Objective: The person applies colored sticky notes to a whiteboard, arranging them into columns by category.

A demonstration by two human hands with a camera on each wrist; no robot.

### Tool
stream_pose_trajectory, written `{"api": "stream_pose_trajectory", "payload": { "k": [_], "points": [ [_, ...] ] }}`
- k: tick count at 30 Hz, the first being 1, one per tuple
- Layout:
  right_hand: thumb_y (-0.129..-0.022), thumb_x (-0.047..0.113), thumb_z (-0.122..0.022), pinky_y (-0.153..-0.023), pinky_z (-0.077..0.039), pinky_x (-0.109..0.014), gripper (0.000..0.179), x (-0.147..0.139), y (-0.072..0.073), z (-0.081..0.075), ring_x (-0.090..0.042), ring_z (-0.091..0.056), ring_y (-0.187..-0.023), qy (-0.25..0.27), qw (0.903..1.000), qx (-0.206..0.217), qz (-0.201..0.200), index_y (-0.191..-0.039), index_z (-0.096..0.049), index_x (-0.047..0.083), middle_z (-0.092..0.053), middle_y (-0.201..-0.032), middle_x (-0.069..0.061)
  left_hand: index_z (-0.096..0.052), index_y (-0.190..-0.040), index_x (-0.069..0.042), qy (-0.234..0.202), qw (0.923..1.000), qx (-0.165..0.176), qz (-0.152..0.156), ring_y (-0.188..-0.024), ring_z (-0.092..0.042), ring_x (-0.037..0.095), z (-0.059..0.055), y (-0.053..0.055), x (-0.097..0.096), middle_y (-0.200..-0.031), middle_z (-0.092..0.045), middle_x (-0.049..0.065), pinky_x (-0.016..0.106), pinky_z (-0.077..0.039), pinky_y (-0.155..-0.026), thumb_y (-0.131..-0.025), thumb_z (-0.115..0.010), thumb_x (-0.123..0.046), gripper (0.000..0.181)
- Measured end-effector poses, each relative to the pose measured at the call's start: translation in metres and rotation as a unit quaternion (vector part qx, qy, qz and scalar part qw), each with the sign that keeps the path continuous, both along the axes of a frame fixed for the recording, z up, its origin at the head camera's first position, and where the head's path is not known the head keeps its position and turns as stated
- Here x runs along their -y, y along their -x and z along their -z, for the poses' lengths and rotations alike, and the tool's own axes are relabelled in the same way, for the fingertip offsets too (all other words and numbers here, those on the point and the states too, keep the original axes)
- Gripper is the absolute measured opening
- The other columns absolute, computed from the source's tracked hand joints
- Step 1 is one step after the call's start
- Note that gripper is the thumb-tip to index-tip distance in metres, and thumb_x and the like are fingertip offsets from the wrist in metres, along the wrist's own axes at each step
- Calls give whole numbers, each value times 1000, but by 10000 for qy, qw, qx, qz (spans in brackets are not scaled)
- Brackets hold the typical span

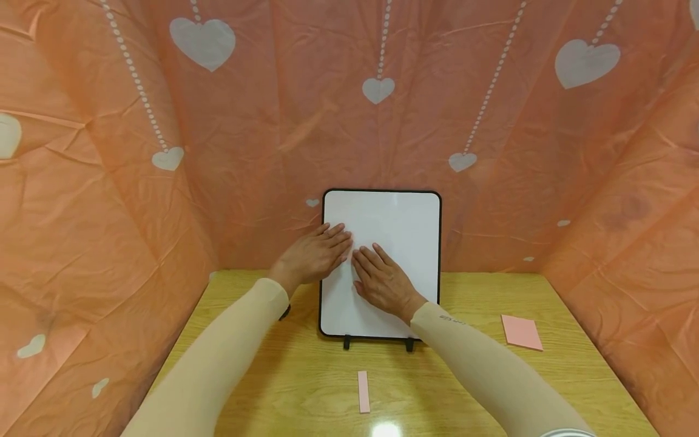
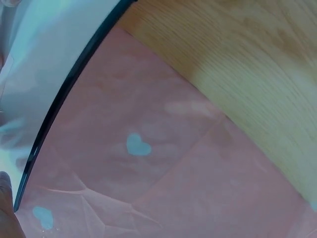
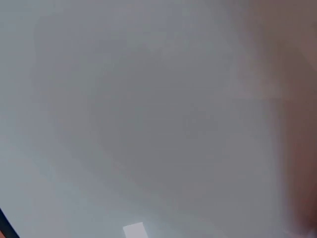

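Note:
A whiteboard (image 1: 406,224) with a thin black frame leans upright on two small black feet (image 1: 346,342). My left hand (image 1: 314,256) reaches over its left edge, fingers straight and fingertips at the white surface. Just right of it, my right hand (image 1: 386,285) lies over the board with fingers extended up and left. A faint pinkish edge (image 2: 5,82) shows on the board beside the left fingers in the left wrist view; the hands hide most of that spot. The right wrist view holds mostly blurred white board (image 3: 148,124), with part of the hand at its right side.
On the wooden table (image 1: 295,388), a narrow pink strip (image 1: 363,392) lies in front of the board. A square pink sticky-note pad (image 1: 522,332) lies to the right. An orange-pink cloth (image 1: 262,152) with white hearts encloses the back and both sides.

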State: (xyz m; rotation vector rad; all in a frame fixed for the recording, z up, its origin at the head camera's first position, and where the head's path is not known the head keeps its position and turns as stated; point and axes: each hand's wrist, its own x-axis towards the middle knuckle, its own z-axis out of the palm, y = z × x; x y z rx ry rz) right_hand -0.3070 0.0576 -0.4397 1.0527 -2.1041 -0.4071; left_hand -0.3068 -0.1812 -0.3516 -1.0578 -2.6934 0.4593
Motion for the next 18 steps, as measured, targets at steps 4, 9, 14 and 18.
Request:
{"api": "stream_pose_trajectory", "payload": {
  "k": [4, 9, 14, 18],
  "points": [
    [-108, 44, -53, -132, -25, -46, 60, 0, -4, 4, -27, -50, -148, -4, 9999, 125, -23, -153, -55, 3, -57, -155, -11, -39, -164, -11, -73, 10000, -35, -52, -162, -25, 25, 6, -5, 0, -171, -36, 3, 46, -19, -134, -116, -36, -39, 56],
    [-107, 44, -55, -132, -27, -46, 59, 0, -9, 10, -27, -51, -146, 5, 9999, 109, -109, -149, -59, 4, -60, -152, -11, -38, -164, -12, -331, 9993, 114, -127, -162, -24, 26, 14, -12, 2, -170, -36, 4, 46, -15, -135, -116, -34, -40, 56],
    [-105, 41, -60, -128, -34, -45, 54, -2, -16, 14, -27, -57, -138, 87, 9996, 122, -234, -145, -62, 5, -65, -145, -9, -40, -164, -11, -726, 9969, 257, -173, -162, -24, 27, 23, -22, 4, -170, -39, 5, 47, -16, -134, -116, -36, -40, 57],
    [-104, 37, -62, -120, -44, -42, 51, -6, -25, 17, -26, -61, -126, 270, 9987, 249, -350, -144, -62, 6, -67, -140, -8, -41, -163, -10, -1050, 9934, 414, -181, -162, -24, 29, 32, -33, 4, -169, -39, 7, 49, -20, -133, -115, -38, -41, 57]
  ]
}}
